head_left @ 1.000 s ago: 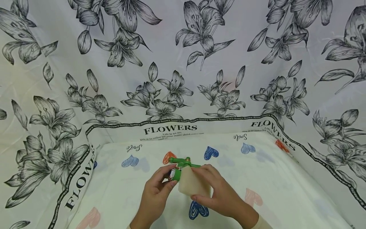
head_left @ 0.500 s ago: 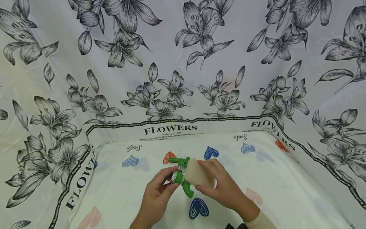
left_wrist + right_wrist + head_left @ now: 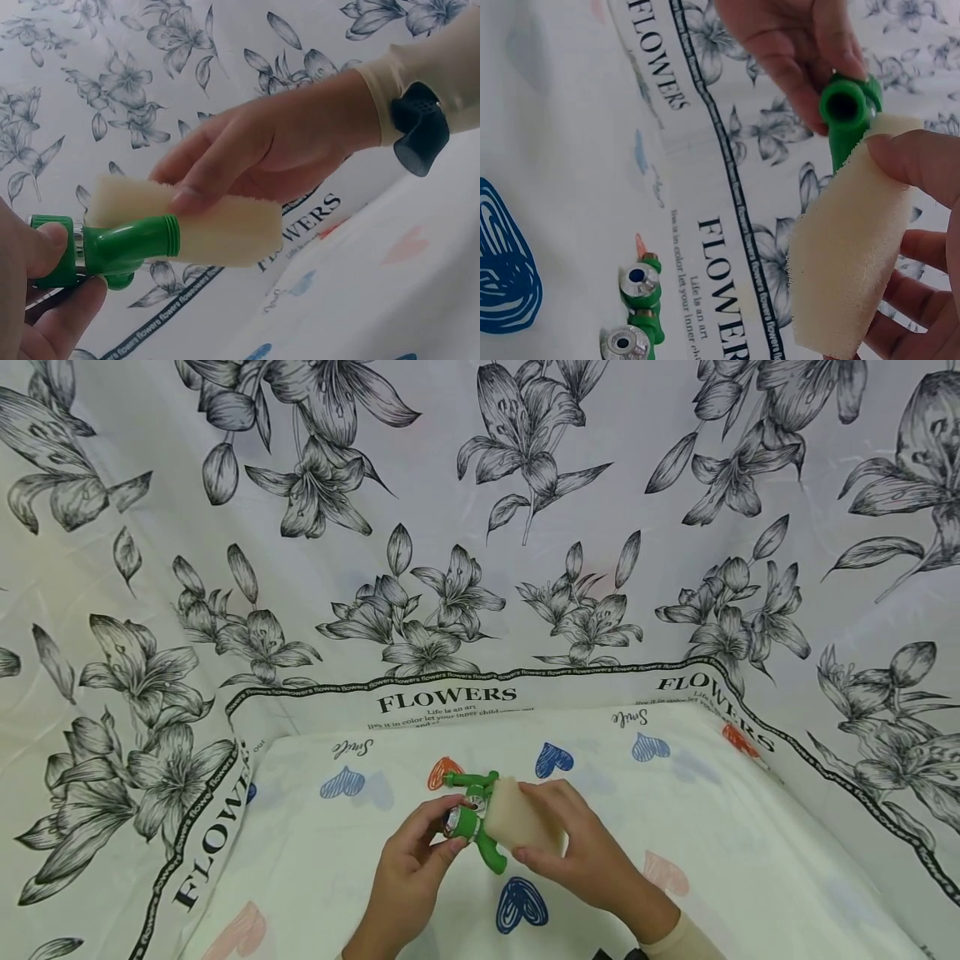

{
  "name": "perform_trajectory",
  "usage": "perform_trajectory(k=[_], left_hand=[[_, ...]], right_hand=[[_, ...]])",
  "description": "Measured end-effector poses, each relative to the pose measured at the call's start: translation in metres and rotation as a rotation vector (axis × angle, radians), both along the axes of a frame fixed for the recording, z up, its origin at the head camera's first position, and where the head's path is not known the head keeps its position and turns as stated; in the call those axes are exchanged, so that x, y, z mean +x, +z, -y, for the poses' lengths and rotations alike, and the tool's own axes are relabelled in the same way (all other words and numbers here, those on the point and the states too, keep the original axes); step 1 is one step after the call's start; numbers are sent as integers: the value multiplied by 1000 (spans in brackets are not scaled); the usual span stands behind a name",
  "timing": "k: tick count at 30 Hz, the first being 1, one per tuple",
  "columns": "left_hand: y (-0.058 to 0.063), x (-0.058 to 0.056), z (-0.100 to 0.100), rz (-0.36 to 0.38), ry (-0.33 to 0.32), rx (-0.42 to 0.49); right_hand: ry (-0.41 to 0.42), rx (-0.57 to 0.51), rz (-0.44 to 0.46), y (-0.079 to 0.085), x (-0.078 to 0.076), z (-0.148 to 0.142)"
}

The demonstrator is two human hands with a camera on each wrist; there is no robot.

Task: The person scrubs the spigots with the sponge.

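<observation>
My left hand (image 3: 408, 860) pinches a green plastic tap-like fitting (image 3: 131, 241) between thumb and fingers. It has a ribbed collar, a silvery band and a threaded tube; in the right wrist view the open mouth of the fitting (image 3: 845, 106) shows. A cream sponge block (image 3: 523, 818) is gripped by my right hand (image 3: 596, 856), thumb on one side and fingers on the other. The sponge (image 3: 851, 247) lies close against the fitting; whether they touch is hard to tell. In the left wrist view the sponge (image 3: 232, 232) is partly behind the tube.
Beyond the hands, a second green piece (image 3: 468, 779) with round silvery parts rests on the white heart-printed cloth (image 3: 337, 860); the right wrist view shows this green piece (image 3: 646, 319) too. A flower-printed curtain (image 3: 570, 635) rises at the back and sides.
The sponge has moved slightly right from over the fitting, uncovering its green tube, which now points toward me. The left hand has stayed nearly in place. Little differs over the last half second.
</observation>
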State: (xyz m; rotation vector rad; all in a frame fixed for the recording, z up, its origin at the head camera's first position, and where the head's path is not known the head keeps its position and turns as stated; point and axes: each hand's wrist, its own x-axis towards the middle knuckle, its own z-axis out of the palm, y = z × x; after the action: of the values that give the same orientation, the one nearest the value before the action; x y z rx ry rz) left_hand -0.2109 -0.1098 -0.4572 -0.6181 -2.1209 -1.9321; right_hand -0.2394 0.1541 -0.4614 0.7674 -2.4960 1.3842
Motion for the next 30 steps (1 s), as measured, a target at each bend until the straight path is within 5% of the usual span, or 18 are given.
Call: perform_trajectory(k=[9, 15, 22, 30], left_hand=[[-4, -5, 4, -24, -38, 65], [-6, -4, 4, 117, -70, 147], [-14, -6, 9, 190, -107, 223], [-17, -5, 7, 253, -51, 258]], right_hand=[[145, 3, -25, 8, 18, 3], [137, -49, -44, 12, 18, 1], [110, -111, -61, 13, 17, -3], [179, -169, -65, 15, 21, 0]])
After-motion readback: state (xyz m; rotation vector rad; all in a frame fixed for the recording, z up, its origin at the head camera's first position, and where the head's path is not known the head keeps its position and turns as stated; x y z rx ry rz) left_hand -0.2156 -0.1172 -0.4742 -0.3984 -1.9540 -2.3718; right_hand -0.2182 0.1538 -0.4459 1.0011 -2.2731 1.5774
